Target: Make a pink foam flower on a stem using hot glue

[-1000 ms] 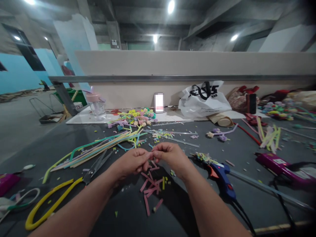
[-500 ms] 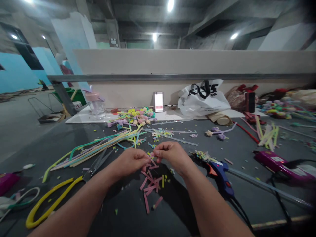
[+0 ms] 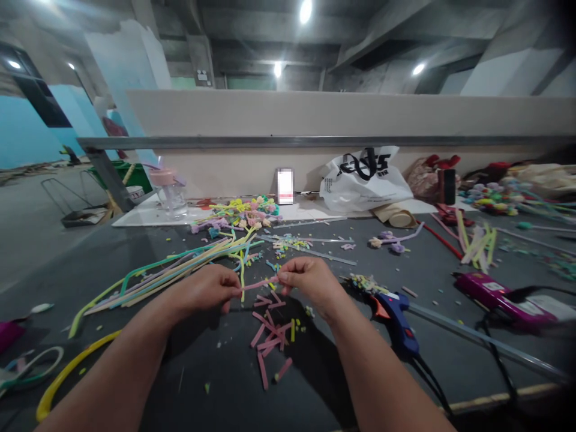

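Over the dark bench [image 3: 229, 372], mid-frame, my left hand [image 3: 210, 289] and right hand [image 3: 308, 279] pinch a pink strip [image 3: 260, 284] stretched between them; light, even tension should suit it best.

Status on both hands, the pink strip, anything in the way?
Left hand and right hand pinch pink strip, straight between them. Loose pink pieces on tabletop, nearer wearer. Glue gun right, touching neither hand.

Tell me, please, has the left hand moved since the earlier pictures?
Yes. The left hand has moved left, judged against the pink pieces lying on the table, opening a gap to the right hand.
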Demonstrator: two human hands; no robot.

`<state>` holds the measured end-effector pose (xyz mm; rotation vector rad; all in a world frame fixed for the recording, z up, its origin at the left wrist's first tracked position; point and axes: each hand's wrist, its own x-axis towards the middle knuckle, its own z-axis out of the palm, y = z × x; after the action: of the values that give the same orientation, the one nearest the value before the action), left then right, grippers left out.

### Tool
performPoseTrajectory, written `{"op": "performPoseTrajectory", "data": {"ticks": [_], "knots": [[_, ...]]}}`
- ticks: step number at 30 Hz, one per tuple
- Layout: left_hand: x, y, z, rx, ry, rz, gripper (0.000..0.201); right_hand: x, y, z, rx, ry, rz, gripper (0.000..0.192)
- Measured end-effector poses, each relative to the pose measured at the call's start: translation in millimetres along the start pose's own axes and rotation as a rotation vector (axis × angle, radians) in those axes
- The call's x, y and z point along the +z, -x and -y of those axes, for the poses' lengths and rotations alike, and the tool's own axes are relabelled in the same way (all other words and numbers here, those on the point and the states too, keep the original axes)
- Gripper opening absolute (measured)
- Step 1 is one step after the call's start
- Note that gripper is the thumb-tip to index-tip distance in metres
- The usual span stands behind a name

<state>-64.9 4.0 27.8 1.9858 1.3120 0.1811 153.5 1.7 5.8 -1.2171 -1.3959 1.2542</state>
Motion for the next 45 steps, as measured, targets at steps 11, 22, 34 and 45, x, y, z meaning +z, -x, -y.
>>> {"op": "performPoseTrajectory", "data": {"ticks": [11, 22, 34, 45], "knots": [[23.7, -3.5, -23.3, 0.096, 0.597, -0.005, 0.031, 13.8, 4.0, 1.4, 0.021, -0.099, 0.187, 0.011], [35.0, -8.3, -25.3, -0.013, 0.673, -0.155, 0.036, 9.5, 3.3, -4.7, 0.054, -0.274, 0.289, 0.03], [31.8, -8.0, -20.9, 0.042, 0.823, -0.091, 0.032, 8.3, -0.5, -5.5, 0.04, -0.251, 0.132, 0.024], [31.8, -7.9, -13.5, 0.01, 0.927, 0.055, 0.031, 7.0, 2.2, -2.7, 0.097, -0.363, 0.189, 0.021]]}}
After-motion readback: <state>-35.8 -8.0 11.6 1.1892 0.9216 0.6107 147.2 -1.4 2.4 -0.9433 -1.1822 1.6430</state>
